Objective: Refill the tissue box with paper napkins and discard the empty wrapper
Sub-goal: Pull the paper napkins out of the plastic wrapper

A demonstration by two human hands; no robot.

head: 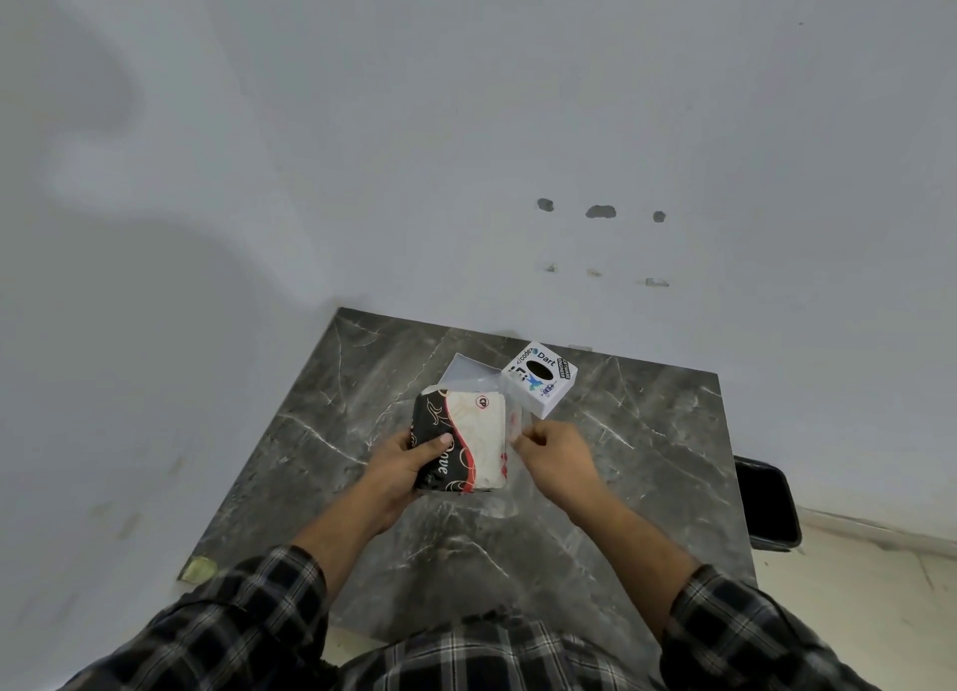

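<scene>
A dark grey marble table (647, 431) with thin white lines stands against a plain pale wall (414, 121). The wall has three small grey holes (600, 211) above the table. On the floor to the right of the table sits a black bin (766, 504).

Over the middle of the table, the left hand (409, 462) holds a pack of paper napkins (461, 444), with its fingers wrapped around the black side. The right hand (556, 457) pinches the clear wrapper (518, 421) at the pack's right edge. Just behind the pack, on the table, rest a white tissue box (541, 380) with stickers and a white lid (463, 372).
</scene>
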